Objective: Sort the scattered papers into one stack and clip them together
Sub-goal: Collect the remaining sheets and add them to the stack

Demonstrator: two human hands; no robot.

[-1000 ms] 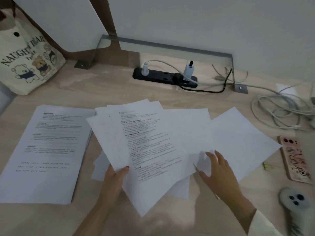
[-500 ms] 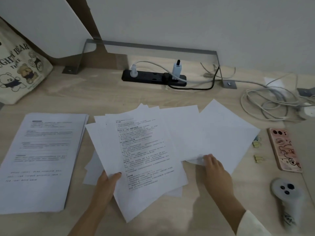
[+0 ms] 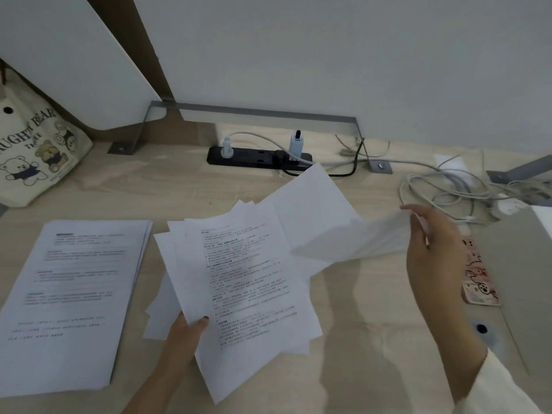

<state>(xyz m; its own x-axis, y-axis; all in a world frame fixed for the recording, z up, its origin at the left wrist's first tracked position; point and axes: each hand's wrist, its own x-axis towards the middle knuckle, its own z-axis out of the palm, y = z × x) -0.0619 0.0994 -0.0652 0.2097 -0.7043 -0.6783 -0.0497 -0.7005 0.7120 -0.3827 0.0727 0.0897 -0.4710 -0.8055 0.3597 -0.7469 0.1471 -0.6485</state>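
Now, the gathering step is under way. A fan of loose papers (image 3: 248, 282) is gripped at its lower left corner by the left hand (image 3: 185, 331), with the thumb curled over the top printed page. The fan is held over the middle of the desk (image 3: 358, 324), toward the near edge. One blank sheet (image 3: 352, 240), blurred, is pinched at its right end by the right hand (image 3: 433, 258) and held lifted, its left end overlapping the fan's right side. A neat pile (image 3: 74, 294) is seen lying by the left edge, and a phone (image 3: 481, 276) toward the right edge, partly hidden by the hand. No clip can be made out. Collecting is judged to be the step in hand, with clipping not yet begun. Next, the lifted sheet would need to be laid onto the fan, the edges squared, and a clip found.
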